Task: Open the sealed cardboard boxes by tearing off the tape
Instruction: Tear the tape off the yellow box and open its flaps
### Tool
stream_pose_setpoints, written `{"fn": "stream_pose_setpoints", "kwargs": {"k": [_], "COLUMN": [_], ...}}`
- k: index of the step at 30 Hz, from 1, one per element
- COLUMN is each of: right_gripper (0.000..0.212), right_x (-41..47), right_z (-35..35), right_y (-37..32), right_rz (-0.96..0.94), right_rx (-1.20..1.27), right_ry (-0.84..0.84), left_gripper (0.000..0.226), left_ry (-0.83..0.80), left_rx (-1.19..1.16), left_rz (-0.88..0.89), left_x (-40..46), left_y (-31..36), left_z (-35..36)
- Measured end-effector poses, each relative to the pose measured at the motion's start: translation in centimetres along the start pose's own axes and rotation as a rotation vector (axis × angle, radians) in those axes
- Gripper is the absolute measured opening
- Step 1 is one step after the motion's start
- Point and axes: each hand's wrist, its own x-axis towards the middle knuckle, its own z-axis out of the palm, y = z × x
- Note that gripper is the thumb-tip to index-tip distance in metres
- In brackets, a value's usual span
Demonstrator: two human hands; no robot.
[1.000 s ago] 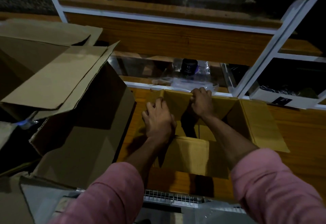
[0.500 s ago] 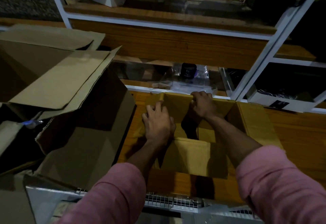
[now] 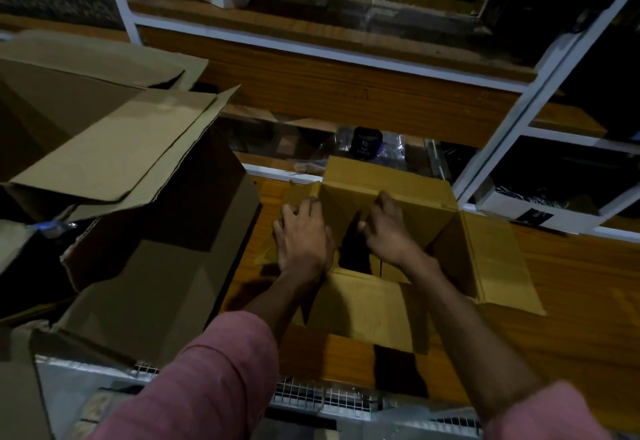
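While spread open on the wooden counter [image 3: 571, 301], small cardboard box [image 3: 398, 197] with flaps folded out, tape not visible. Left hand [image 3: 303, 238] pressed flat on left flap, likely steadying; right hand [image 3: 389, 228] apart, fingers curled inside, grip unclear. Bigger opened boxes [image 3: 145, 231] heaped left, shelves [image 3: 311, 93] beyond.

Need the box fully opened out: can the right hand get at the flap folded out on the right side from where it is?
Probably yes. The right hand hovers over the small box, and the right flap lies spread out beside it with nothing on it or between them.
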Motion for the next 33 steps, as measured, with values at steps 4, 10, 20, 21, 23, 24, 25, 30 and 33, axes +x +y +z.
{"fn": "stream_pose_setpoints", "kwargs": {"k": [4,10,20,21,23,24,25,30,33], "right_gripper": [0.034,0.060,0.065,0.063,0.061,0.061,0.061,0.058,0.056], "right_x": [-5.7,-7.8,-6.9,-6.9,-6.9,-6.8,-6.8,-6.7,-6.8], "right_z": [0.8,0.6,1.2,1.2,1.3,1.3,1.3,1.2,1.2], "right_y": [-1.4,-0.7,-0.7,-0.8,-0.7,-0.7,-0.7,-0.9,-0.8], "right_rz": [-0.172,-0.239,-0.270,-0.270,-0.267,-0.263,-0.259,-0.242,-0.240], "right_rx": [0.105,0.068,-0.203,-0.212,-0.211,-0.204,-0.197,-0.184,-0.170], "right_ry": [-0.142,-0.164,-0.284,-0.277,-0.254,-0.242,-0.235,-0.243,-0.228], "left_gripper": [0.041,0.027,0.017,0.018,0.016,0.015,0.014,0.012,0.014], "left_ry": [0.038,-0.104,-0.050,-0.054,-0.060,-0.058,-0.056,-0.035,-0.039], "left_rx": [-0.115,-0.285,-0.400,-0.377,-0.309,-0.298,-0.300,-0.344,-0.267], "left_rz": [-0.169,-0.264,-0.292,-0.281,-0.245,-0.238,-0.238,-0.263,-0.232], "left_x": [-0.2,0.0,-0.1,0.0,0.4,0.5,0.6,0.5,0.6], "left_y": [-0.1,-0.6,-1.3,-1.3,-1.3,-1.3,-1.4,-1.7,-1.6], "left_z": [-0.3,-0.7,0.1,0.1,-0.3,-0.4,-0.4,0.4,0.1]}}
